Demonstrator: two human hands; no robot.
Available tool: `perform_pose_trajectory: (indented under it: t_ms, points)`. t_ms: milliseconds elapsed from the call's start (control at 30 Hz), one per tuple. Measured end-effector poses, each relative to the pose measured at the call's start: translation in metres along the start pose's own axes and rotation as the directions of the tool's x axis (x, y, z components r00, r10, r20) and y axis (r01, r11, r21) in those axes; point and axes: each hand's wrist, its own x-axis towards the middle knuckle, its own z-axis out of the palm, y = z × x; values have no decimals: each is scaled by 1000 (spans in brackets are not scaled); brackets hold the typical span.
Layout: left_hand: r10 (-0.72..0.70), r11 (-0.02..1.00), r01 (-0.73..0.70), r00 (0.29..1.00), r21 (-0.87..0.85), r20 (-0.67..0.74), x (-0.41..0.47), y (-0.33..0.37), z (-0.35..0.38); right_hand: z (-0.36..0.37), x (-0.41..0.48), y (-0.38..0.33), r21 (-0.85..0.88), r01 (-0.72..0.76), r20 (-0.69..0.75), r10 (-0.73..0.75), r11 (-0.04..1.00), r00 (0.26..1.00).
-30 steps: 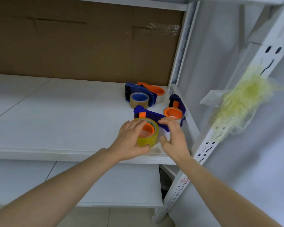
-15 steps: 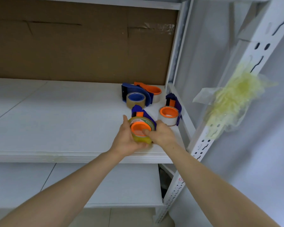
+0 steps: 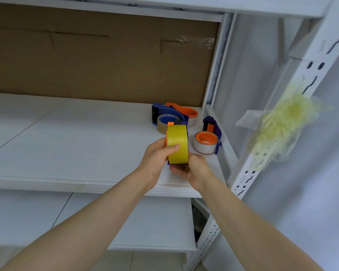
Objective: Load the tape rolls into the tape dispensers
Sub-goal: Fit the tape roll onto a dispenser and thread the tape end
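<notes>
I count four tape rolls: a yellow roll (image 3: 178, 145) above the shelf's (image 3: 67, 133) front edge, and a tan roll (image 3: 161, 127), a rear roll (image 3: 193, 122) and a white roll (image 3: 204, 148) towards its right rear corner.

Dispensers, four: held dispenser (image 3: 167, 137), blue dispenser (image 3: 162, 108), orange dispenser (image 3: 186, 111), purple dispenser (image 3: 216, 128).

Hands, two: left hand (image 3: 157, 159), right hand (image 3: 196, 171).

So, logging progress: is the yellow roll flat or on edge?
On edge: the yellow roll shows its outer band, held between left hand and right hand.
</notes>
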Motion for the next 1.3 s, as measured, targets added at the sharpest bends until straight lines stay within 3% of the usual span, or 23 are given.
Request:
perform_pose_trajectory:
  t_ms: [167, 400, 700, 1133, 1200, 1300]
  points:
    - [-33, 997, 27, 996, -73, -87, -3, 11, -1, -2, -4, 2, -16, -74, 63, 75, 997, 995]
    - [55, 997, -56, 998, 60, 16, -17, 14, 0, 3, -15, 3, 26, 49, 120, -51, 998, 991]
    - [9, 999, -15, 989, -40, -151, -19, 25, 5, 9, -21, 1, 6, 214, 33, -215, 977, 976]
    - [-63, 998, 57, 982, -37, -177, -14, 36, 4, 17, -19, 4, -227, 415, -73, -440, 881, 895]
    - [-33, 999, 31, 987, -11, -157, -16, 35, 4, 18, -18, 3, -169, 361, -96, -380, 917, 920]
    - [80, 991, -75, 996, 106, -44, -22, 31, 4, 20, -22, -4, 74, 174, -48, -171, 982, 984]
